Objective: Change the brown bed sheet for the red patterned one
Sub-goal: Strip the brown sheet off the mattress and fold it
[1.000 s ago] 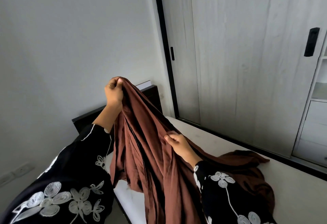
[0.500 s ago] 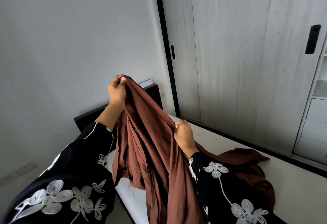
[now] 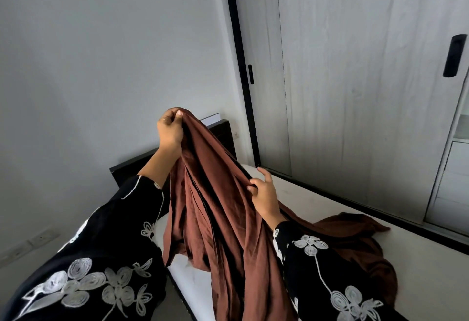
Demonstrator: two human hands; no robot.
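Head view, so you're basically looking down the person's arms. The left hand is up high, fingers bunched tight around a corner of the brown bed sheet, holding it well above the bed. From there the cloth hangs in long folds between both arms and drops out of the bottom of the shot. The right hand is lower and to the right, pinching the sheet's sloping edge: thumb on the near side, fingers round the back, one finger sticking up loose.

The rest of the sheet trails behind the right arm and lies crumpled on the bare white mattress, so it's mostly off the bed. Both arms are in black sleeves with white embroidered flowers.

Behind the raised hand there's a dark headboard against a plain grey wall. Running along the far side of the bed is a pale wood-grain sliding wardrobe with black handles. A wall socket sits low on the left.
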